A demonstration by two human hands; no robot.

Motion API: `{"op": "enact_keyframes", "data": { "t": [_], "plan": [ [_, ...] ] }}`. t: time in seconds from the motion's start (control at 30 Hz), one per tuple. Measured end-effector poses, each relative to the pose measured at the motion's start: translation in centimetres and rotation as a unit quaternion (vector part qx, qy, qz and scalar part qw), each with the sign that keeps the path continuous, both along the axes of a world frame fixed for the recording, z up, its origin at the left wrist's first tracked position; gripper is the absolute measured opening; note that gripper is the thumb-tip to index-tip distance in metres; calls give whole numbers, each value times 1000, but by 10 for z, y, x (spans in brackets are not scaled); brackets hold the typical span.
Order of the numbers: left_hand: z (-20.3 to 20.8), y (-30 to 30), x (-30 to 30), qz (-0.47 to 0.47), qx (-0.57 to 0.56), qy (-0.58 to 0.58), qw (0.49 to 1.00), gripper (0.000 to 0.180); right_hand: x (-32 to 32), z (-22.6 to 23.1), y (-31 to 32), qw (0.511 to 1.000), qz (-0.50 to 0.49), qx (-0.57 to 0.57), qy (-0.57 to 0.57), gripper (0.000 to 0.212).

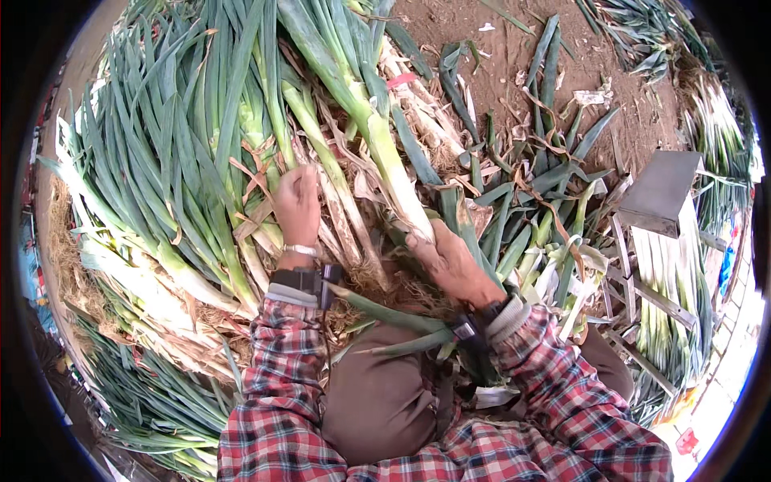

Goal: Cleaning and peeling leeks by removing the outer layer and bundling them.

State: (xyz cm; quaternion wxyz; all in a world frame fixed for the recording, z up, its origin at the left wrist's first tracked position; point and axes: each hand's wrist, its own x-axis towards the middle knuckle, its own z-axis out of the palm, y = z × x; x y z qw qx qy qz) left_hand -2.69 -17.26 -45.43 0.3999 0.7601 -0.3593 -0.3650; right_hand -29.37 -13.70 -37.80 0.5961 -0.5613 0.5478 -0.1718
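My right hand (454, 265) is wrapped round the white lower end of a thick green onion (389, 157), whose green leaves stretch away to the far side. To its left, my left hand (297, 205) is closed, fingers curled, against the stalks and dry skins of the heap; what it holds, if anything, is hidden. Between my hands lie more green onions with brownish outer skins (344, 205) and root tufts (371, 275). A large heap of long green onions (173, 153) fills the left side.
Stripped leaves (522, 201) lie piled right of my hand on brown soil (514, 60). Farther right, a grey metal box (662, 189) stands by a metal frame (662, 301) holding cleaned green onions (666, 273). More bundles (719, 120) lie at the far right. My knee (377, 394) is close below.
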Motion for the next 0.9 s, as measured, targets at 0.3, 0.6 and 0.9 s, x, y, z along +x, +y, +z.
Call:
{"op": "enact_keyframes", "data": {
  "t": [0.3,0.6,0.9],
  "plan": [
    [157,-41,-103,-137,-147,540,817,47,-74,99,99,992,58,-110,33,50],
    [335,22,-135,-139,-288,378,869,43,11,206,28,870,-180,-426,-172,25],
    [382,54,-51,-83,-332,430,836,47,-81,256,131,956,-102,-155,-229,26]
  ]
}}
